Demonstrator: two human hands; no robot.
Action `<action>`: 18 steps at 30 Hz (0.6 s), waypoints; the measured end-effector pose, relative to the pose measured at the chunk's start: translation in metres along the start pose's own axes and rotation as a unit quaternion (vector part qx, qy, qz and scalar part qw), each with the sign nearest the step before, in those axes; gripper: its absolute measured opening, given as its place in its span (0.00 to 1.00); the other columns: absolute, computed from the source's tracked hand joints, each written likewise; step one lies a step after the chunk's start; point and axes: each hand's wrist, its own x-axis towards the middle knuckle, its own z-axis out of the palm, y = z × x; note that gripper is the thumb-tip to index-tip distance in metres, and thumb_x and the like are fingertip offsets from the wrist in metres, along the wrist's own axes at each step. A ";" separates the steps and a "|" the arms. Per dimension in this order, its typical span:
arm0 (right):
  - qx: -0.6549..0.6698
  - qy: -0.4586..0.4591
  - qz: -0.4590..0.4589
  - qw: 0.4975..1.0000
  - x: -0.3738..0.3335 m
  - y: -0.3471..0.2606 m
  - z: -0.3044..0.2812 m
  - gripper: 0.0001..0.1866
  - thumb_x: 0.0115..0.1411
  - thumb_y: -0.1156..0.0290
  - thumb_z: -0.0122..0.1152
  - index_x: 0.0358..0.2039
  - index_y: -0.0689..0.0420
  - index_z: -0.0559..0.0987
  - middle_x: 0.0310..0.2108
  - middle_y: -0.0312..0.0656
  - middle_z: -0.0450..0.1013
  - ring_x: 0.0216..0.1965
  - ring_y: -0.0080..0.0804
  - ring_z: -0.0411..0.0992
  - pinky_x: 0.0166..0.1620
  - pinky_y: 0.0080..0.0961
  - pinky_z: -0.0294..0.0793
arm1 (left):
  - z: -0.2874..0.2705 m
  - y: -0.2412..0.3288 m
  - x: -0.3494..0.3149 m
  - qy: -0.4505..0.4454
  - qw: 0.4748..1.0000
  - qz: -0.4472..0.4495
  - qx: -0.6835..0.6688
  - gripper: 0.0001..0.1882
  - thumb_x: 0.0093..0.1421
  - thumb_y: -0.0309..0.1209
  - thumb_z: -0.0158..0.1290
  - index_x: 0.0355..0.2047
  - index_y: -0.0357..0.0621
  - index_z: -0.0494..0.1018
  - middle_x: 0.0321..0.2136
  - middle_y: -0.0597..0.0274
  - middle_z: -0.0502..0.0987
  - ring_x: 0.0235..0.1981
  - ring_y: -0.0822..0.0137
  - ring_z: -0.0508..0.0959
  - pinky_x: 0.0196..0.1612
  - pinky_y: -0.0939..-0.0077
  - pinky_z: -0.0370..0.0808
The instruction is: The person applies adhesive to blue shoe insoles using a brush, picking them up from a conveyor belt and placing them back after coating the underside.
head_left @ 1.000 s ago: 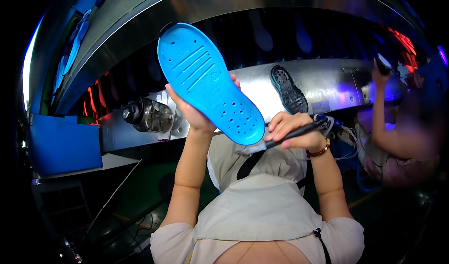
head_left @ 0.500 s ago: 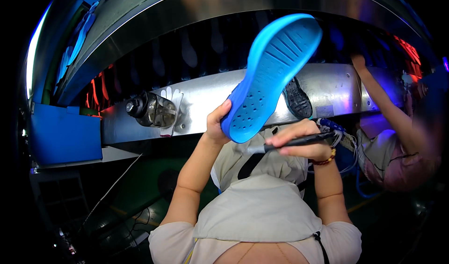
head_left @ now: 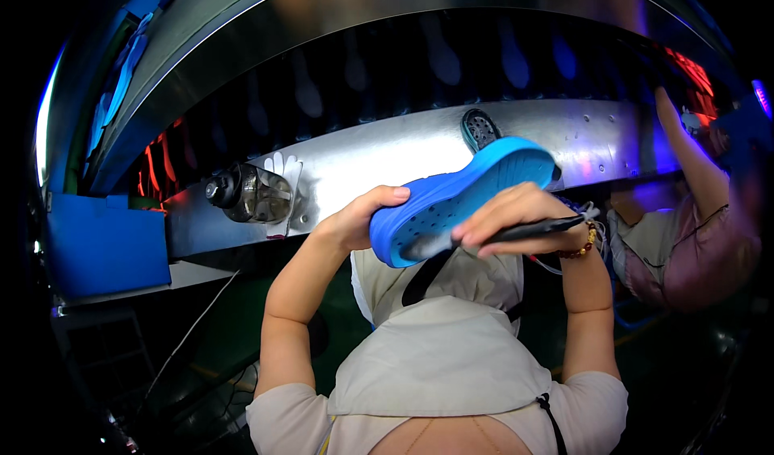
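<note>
A bright blue shoe sole [head_left: 439,201] is gripped at its heel end by my left hand [head_left: 356,219], thumb on the rim and the other fingers largely hidden behind it. The sole is tilted, its hollow side with small holes partly turned toward me. My right hand [head_left: 516,213] is closed around the black handle of a brush [head_left: 536,229]. The brush's pale bristles, blurred, are down inside the heel end of the sole and appear to touch its surface. Beyond the sole, a dark shoe sole [head_left: 481,129] lies on the metal ledge.
The metal ledge [head_left: 355,158] curves across in front of me. A dark-capped bottle [head_left: 260,194] stands at left beside a white glove [head_left: 292,169]. Rows of soles hang in the dark opening behind. At right, a co-worker's arm [head_left: 692,150] reaches toward the line. A blue box [head_left: 109,241] is far left.
The blue sole has been lowered and tipped flatter. The brush has moved from beside the sole into its heel end. The ledge and its items have shifted in view.
</note>
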 end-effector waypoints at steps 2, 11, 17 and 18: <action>-0.026 -0.074 0.020 0.997 0.003 -0.006 0.000 0.11 0.44 0.79 0.63 0.32 0.60 0.78 0.35 0.45 0.75 0.38 0.34 0.75 0.38 0.24 0.73 | 0.007 0.006 0.000 0.018 0.993 -0.006 0.118 0.38 0.52 0.52 0.45 0.55 0.35 0.57 0.47 0.43 0.67 0.44 0.57 0.72 0.46 0.71 0.70; -0.079 -0.058 0.016 0.995 -0.006 -0.001 -0.012 0.10 0.47 0.75 0.62 0.33 0.58 0.78 0.36 0.44 0.75 0.36 0.34 0.74 0.37 0.23 0.73 | 0.001 0.010 -0.011 0.039 0.998 0.000 0.057 0.37 0.53 0.53 0.43 0.55 0.36 0.58 0.47 0.45 0.68 0.44 0.57 0.72 0.48 0.71 0.67; -0.076 0.061 -0.016 0.995 -0.011 0.000 -0.018 0.10 0.47 0.77 0.62 0.33 0.60 0.77 0.34 0.44 0.75 0.38 0.34 0.74 0.43 0.25 0.73 | -0.017 0.005 -0.024 0.114 0.992 0.050 0.025 0.36 0.53 0.50 0.44 0.53 0.32 0.59 0.47 0.45 0.68 0.44 0.60 0.71 0.47 0.71 0.68; -0.071 0.080 0.015 0.994 -0.014 0.013 -0.017 0.11 0.46 0.77 0.62 0.33 0.61 0.77 0.35 0.45 0.75 0.39 0.34 0.74 0.43 0.25 0.73 | -0.015 0.009 -0.026 0.095 0.992 0.084 -0.007 0.35 0.52 0.48 0.45 0.52 0.30 0.60 0.46 0.46 0.68 0.44 0.61 0.71 0.47 0.73 0.67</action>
